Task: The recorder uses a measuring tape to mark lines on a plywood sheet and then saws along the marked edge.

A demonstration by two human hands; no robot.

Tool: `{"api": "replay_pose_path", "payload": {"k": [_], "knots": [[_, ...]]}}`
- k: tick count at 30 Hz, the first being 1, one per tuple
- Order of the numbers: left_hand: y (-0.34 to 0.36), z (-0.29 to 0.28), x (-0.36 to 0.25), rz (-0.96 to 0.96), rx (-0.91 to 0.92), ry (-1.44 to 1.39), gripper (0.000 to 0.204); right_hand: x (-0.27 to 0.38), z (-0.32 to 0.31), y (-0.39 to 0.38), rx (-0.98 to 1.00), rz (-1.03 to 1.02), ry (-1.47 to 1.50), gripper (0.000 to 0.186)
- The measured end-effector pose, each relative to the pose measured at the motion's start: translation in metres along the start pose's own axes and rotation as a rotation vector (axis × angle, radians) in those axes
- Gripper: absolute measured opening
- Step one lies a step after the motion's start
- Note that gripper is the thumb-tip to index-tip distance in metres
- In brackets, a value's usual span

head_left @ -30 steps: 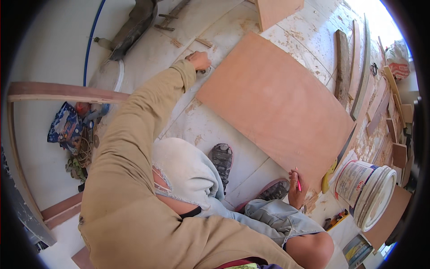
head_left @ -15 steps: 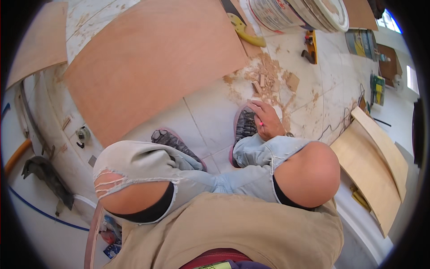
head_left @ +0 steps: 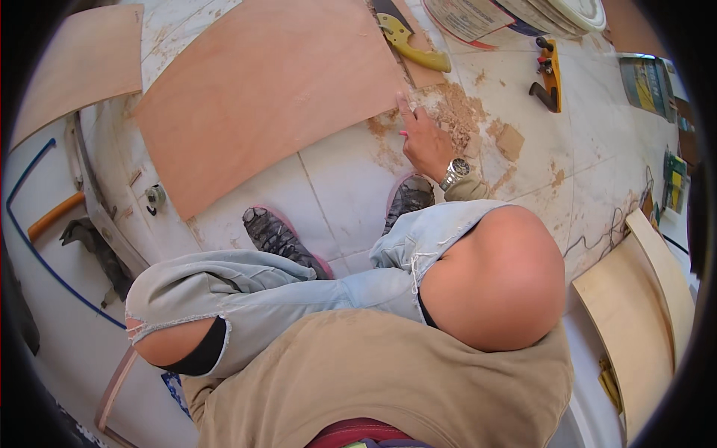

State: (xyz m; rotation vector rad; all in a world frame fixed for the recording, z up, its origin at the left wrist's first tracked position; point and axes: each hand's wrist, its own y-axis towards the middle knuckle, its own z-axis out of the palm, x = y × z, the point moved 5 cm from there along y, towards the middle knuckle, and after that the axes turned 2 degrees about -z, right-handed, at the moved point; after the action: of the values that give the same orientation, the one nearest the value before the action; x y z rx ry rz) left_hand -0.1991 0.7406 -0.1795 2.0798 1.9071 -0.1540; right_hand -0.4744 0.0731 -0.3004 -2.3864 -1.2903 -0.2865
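Observation:
My right hand (head_left: 429, 145), with a metal wristwatch (head_left: 455, 173) on the wrist, reaches over the floor to the near right corner of a large reddish-brown plywood sheet (head_left: 269, 97). Its outstretched fingertips touch the sheet's edge. A small pink-tipped thing (head_left: 403, 133) pokes out from between the fingers; its kind is hidden. Beyond the fingertips, a handsaw (head_left: 414, 48) with a yellow handle lies by the sheet's right edge, partly over a narrow wood strip. Sawdust and shavings (head_left: 455, 108) are heaped beside the hand. My left hand is out of sight.
A white bucket (head_left: 478, 19) stands at the far side, with a hand plane (head_left: 550, 75) to its right. Curved pale panels (head_left: 627, 313) lean at the right. A wood offcut (head_left: 510, 142) lies by the shavings. An orange handle (head_left: 56, 215) shows at the left.
My right hand has moved forward from beside my right shoe to the plywood's corner, fingers now stretched out. The pink-tipped thing came along. The view has shifted slightly.

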Motion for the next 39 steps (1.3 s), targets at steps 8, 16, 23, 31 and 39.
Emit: {"api": "replay_pose_path", "payload": {"k": [8,16,23,31,39], "knots": [[0.222,-0.034,-0.359,0.609,-0.013,-0.458,0.064,-0.015,-0.020,-0.005,-0.134,-0.108,0.427,0.050],[0.191,0.200,-0.620,0.359,0.238,-0.811,0.072,0.000,-0.042,-0.031,-0.212,-0.085,1.175,0.045],[0.059,0.330,-0.633,0.123,0.385,-0.612,0.091,-0.031,-0.004,-0.050,-0.282,0.039,1.236,0.051],[0.062,0.345,-0.621,0.642,0.417,-0.234,0.081,-0.062,0.027,-0.047,-0.286,0.112,1.248,0.049],[0.051,0.360,-0.610,0.779,0.230,-0.288,0.076,-0.054,0.014,-0.033,-0.292,0.136,1.077,0.046]]}}
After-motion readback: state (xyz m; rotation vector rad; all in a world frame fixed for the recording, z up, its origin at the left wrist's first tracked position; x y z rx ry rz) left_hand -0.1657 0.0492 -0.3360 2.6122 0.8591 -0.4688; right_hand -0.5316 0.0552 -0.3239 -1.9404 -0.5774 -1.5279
